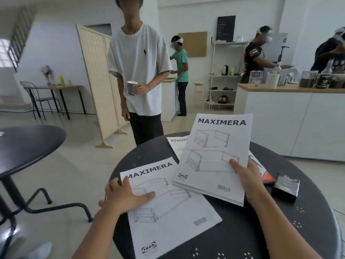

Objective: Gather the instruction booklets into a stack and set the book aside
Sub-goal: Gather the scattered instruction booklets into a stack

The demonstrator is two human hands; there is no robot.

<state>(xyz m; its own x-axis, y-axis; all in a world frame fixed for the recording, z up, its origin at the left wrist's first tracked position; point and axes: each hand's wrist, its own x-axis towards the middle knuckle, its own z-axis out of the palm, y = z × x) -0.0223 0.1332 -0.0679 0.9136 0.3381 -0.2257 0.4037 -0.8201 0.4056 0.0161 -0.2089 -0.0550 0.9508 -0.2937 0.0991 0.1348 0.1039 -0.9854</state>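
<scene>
A white MAXIMERA booklet [173,208] lies flat on the round dark table [280,230], and my left hand [123,195] rests palm-down on its left edge. My right hand [248,178] grips a second MAXIMERA booklet [214,154] by its right side, its far end lifted off the table. A third booklet, marked KNOX [177,144], lies partly hidden beneath it. A book with a red cover [267,177] peeks out to the right, behind my right hand.
A black box [285,186] sits on the table right of the book. A person in a white shirt [138,71] holding a cup stands just beyond the table. Another dark round table [28,144] is at left, a white counter [291,118] at right.
</scene>
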